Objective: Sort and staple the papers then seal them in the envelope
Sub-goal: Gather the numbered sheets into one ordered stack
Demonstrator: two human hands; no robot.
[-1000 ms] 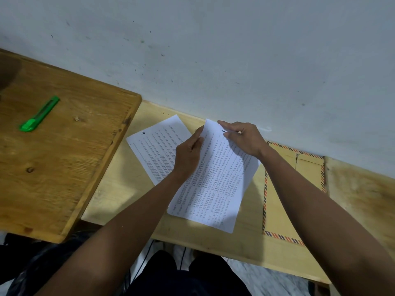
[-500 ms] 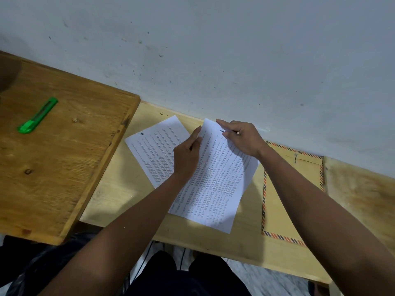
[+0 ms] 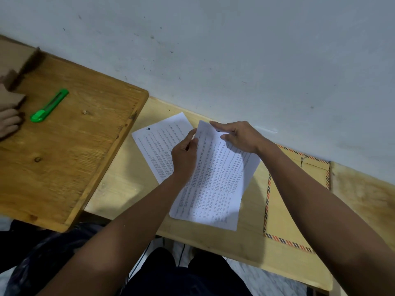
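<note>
A stack of printed papers point(image 3: 215, 184) lies slanted on the pale wooden desk point(image 3: 128, 182). My left hand point(image 3: 184, 154) pinches the stack's left edge near the top corner. My right hand point(image 3: 241, 137) holds the top edge, with the index finger along the edge and the thumb on the front of the sheet. A single printed sheet marked 9 point(image 3: 158, 144) lies flat to the left, partly under my left hand. A brown envelope with a striped border point(image 3: 299, 189) lies on the right, partly hidden by my right forearm. No stapler is in view.
A darker wooden board point(image 3: 70, 150) sits raised on the left and carries a green utility knife point(image 3: 49, 105). Another person's hand point(image 3: 8, 122) and a piece of cardboard point(image 3: 10, 82) show at the far left edge. A grey wall point(image 3: 235, 60) backs the desk.
My hands have hardly moved on the stack. The view has shifted, so another person's hand and a piece of cardboard now show at the left edge.
</note>
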